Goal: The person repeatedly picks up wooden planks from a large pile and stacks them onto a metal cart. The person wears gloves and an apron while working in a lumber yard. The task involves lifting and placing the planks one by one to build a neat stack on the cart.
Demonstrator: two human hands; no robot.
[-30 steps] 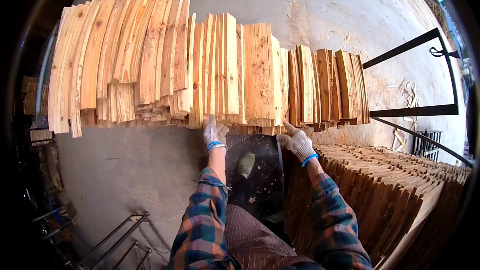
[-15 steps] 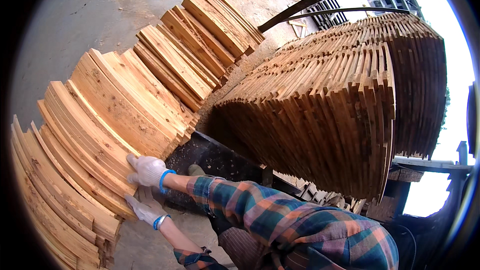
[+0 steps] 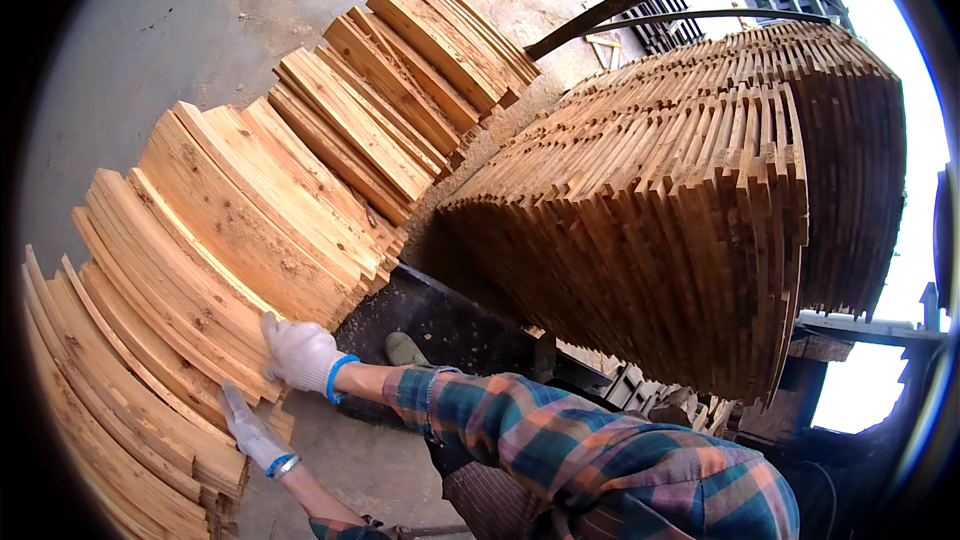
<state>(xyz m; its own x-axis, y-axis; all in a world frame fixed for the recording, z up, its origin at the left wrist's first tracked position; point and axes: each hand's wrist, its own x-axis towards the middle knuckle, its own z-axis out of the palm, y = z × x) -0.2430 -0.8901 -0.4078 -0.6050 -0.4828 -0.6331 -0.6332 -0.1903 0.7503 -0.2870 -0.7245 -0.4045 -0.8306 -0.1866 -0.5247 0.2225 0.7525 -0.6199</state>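
Note:
Both my hands wear whitish gloves with blue cuffs, at the near ends of a long row of pale wooden boards (image 3: 215, 295) packed side by side. My right hand (image 3: 302, 352) is at the board ends, fingers on one side and thumb on the other, apparently gripping a few of them. Lower and further left, my left hand (image 3: 255, 432) lies along the ends of neighbouring boards, its fingers stretched out against the wood. The undersides of both hands are hidden.
A tall stack of darker boards (image 3: 640, 240) stands on the right. Black metal bars (image 3: 640, 2) slant behind it. Below the row lies a dark metal surface (image 3: 430, 315) with sawdust, near my shoe (image 3: 405, 350). Grey concrete floor (image 3: 120, 90) spreads beyond the boards.
My left hand has slid left along the board ends, away from my right hand, which has shifted slightly right and down in the picture. The view has moved a little.

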